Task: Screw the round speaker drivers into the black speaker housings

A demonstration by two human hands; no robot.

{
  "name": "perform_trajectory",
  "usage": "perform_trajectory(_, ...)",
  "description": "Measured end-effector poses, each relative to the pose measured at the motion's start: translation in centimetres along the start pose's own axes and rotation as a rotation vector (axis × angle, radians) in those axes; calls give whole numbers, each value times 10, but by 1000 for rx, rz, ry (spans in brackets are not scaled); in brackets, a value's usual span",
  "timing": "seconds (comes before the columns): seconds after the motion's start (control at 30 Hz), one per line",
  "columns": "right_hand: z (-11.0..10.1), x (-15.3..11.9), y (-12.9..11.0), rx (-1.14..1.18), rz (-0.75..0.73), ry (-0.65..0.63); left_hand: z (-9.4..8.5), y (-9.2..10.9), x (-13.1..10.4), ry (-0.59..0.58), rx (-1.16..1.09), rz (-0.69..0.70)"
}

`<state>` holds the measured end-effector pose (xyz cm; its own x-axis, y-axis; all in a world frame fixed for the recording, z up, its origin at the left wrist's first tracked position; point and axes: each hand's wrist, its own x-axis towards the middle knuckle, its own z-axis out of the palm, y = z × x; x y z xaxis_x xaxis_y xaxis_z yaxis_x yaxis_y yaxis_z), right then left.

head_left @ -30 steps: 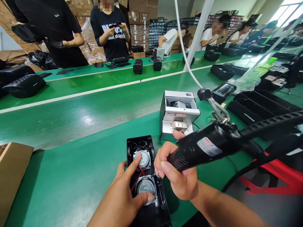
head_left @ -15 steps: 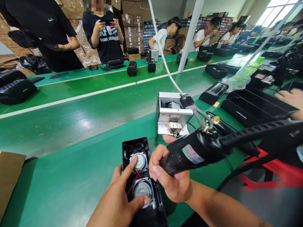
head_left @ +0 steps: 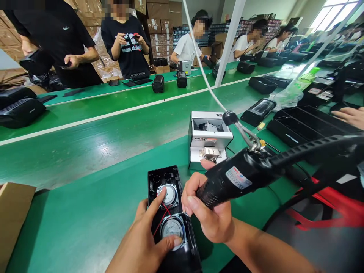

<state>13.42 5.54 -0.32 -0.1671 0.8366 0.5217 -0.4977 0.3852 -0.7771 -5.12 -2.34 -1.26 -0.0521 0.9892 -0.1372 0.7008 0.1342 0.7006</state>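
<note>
My left hand (head_left: pixel 148 235) grips a black speaker housing (head_left: pixel 191 242) by its left side. Its index finger presses on the upper round speaker driver (head_left: pixel 170 194), and its thumb lies on the lower driver (head_left: pixel 172 228). Thin red wires (head_left: pixel 162 219) run between the drivers. Wrapped around a black electric screwdriver (head_left: pixel 218 189), my right hand (head_left: pixel 209 212) is at the housing's right edge. The screwdriver tilts down toward the housing; its tip is mostly hidden by my fingers. A cable hangs it from above.
Behind the housing stands a white screw feeder (head_left: pixel 210 142). A cardboard piece (head_left: pixel 15 220) lies at left. Black speaker units (head_left: pixel 257 112) and a large black case (head_left: pixel 301 125) are at right, above a red stool (head_left: pixel 321 204). Across the green conveyor (head_left: pixel 113 132), several people work.
My right hand and the screwdriver have shifted slightly right. My left hand stays on the housing. Across the conveyor, a person in white has straightened up, and those at left have moved their hands.
</note>
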Motion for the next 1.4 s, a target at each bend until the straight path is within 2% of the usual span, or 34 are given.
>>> perform_trajectory(0.17,1,0,-2,13,-13,-8,-11,22,-1,249,330,302)
perform_trajectory(0.27,3,3,-6,70,-43,5,-15,32,4,230,383,386)
perform_trajectory(0.53,6,10,-23,171,-67,41,-5,37,12,67,387,389)
perform_trajectory(0.83,3,1,-7,94,-12,-37,-10,24,14,-63,343,277)
perform_trajectory(1.07,2,0,-7,98,4,-32,-16,35,15,-142,269,198)
perform_trajectory(1.27,2,0,-5,99,8,-35,-10,27,12,-62,277,256)
perform_trajectory(1.4,2,-1,-4,88,15,-10,-12,32,13,-108,273,216)
